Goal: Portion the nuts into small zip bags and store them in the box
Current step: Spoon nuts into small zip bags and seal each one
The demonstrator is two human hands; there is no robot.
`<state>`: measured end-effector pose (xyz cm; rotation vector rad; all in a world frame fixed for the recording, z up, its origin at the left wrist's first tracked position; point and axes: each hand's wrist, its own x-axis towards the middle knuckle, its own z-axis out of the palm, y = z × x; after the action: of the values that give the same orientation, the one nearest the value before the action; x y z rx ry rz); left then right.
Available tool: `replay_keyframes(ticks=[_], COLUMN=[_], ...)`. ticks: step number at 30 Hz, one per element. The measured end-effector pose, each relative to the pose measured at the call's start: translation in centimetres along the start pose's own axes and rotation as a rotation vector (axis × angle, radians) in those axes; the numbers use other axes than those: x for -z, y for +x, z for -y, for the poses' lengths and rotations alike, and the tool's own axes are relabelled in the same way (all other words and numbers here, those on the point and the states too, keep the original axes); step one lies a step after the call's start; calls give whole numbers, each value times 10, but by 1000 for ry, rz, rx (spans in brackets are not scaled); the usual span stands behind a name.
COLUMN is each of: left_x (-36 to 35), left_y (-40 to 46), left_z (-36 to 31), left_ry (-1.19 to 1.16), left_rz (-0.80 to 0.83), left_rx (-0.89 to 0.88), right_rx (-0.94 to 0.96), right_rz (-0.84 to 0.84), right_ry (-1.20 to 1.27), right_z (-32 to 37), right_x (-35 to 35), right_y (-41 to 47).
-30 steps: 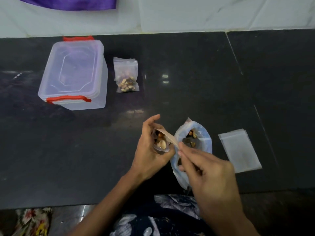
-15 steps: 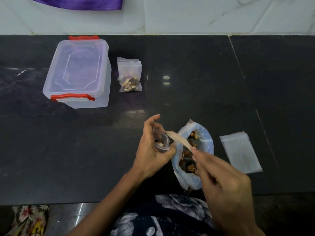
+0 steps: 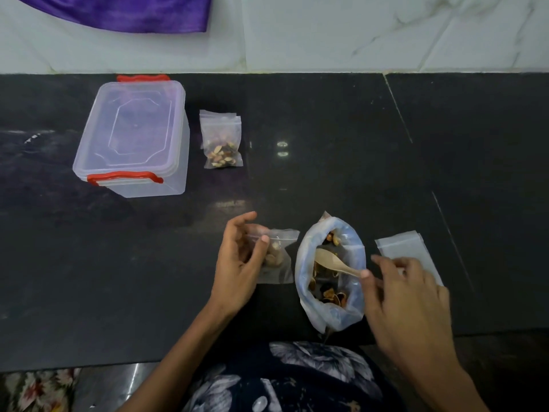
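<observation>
White marbled wall tiles (image 3: 326,31) are seen at the back, with a purple cloth (image 3: 124,11) hanging down at the top left, and below them a dark stone table (image 3: 326,129) carries everything. At the far left of the table a clear box (image 3: 133,135) is seen, lid on, red clips at its near and far ends. Just to the right of it a filled zip bag (image 3: 221,141) is laid flat, nuts gathered at its bottom. Near the front edge a second small bag (image 3: 276,257) is held by the left hand (image 3: 237,263): thumb and fingers are curled round its left side, a few nuts are seen inside, and its top looks unsealed. Right beside it the big nut bag (image 3: 331,275) is stood open, rim rolled outward, mixed nuts (image 3: 329,292) visible within. A wooden spoon (image 3: 335,261) is laid across its mouth, bowl inside the bag, handle pointing right. The handle's tip is touched by the thumb of the right hand (image 3: 407,295); the other fingers are spread and relaxed, and whether the spoon is really pinched cannot be told. Under those fingers, partly covered, an empty bag (image 3: 399,243) is laid flat on the table. Floral clothing (image 3: 282,379) is seen at the bottom edge.
</observation>
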<state>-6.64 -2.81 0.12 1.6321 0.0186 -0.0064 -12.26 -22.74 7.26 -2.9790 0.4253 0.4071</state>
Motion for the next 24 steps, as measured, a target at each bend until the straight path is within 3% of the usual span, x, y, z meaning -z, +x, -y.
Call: replay_keyframes(ticks=[2, 4, 6, 9, 13, 15, 18, 20, 23, 24], left_x=[4, 10, 15, 22, 41, 50, 59, 64, 70, 71], left_y=[3, 4, 3, 0, -5, -8, -8, -6, -3, -2], left_z=[-3, -10, -19, -40, -63, -72, -82, -87, -96, -99], left_ry=[-52, -104, -137, -196, -170, -165, -167, -161, -148, -148], left_rz=[-91, -142, -169, -174, -143, -110, -70, -70, -154, -206], left_rx=[33, 45, 44, 38, -21, -13, -17, -37, -57, -67], right_rx=[47, 189, 289, 351, 442, 562, 730, 755, 644, 616], right_rz=[-158, -243, -142, 100, 151, 249, 245, 132, -279, -273], right_ry=[92, 424, 730, 999, 1202, 1164, 858, 663, 463, 477], right_z=[10, 26, 47, 79, 94, 96, 106, 113, 123, 124], right_x=[9, 18, 17, 11, 18, 30, 46, 57, 74, 79], right_y=[1, 3, 12, 25, 39, 42, 43, 45, 46, 49])
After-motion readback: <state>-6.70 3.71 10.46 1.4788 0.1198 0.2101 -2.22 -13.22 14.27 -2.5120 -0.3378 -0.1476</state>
